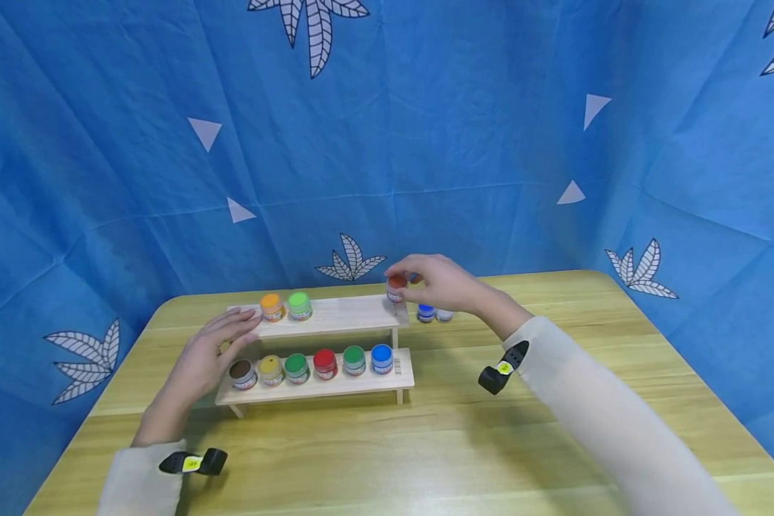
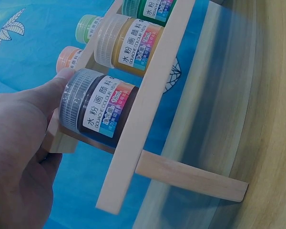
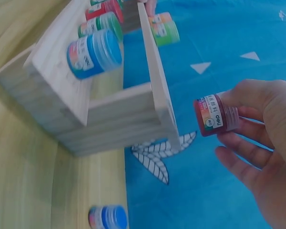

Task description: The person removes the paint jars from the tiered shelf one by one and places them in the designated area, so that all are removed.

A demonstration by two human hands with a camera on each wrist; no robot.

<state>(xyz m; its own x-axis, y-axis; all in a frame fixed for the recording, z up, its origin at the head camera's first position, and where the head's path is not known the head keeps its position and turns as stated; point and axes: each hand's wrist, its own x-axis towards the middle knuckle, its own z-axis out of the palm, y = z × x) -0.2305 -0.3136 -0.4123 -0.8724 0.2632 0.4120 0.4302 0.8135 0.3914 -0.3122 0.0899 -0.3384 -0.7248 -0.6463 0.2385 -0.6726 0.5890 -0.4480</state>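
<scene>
My right hand (image 1: 441,279) pinches a small paint jar (image 3: 210,115) with reddish-brown paint between thumb and fingers. In the head view it is over the right end of the upper shelf (image 1: 348,315); the right wrist view shows a gap between jar and shelf. At the left end of the two-tier wooden rack (image 1: 316,388), my left hand (image 1: 203,351) grips the upper shelf, its thumb close to the dark brown jar (image 2: 105,107). Orange (image 1: 272,307) and light green (image 1: 299,306) jars stand on the upper shelf, beside the left fingertips.
The lower shelf holds a row of jars, from the dark brown one to a blue jar (image 1: 382,359) at the right. Behind the right hand, another blue jar (image 1: 426,313) and a whitish jar (image 1: 444,315) stand on the wooden table (image 1: 464,444). Blue cloth (image 1: 426,143) hangs behind the table.
</scene>
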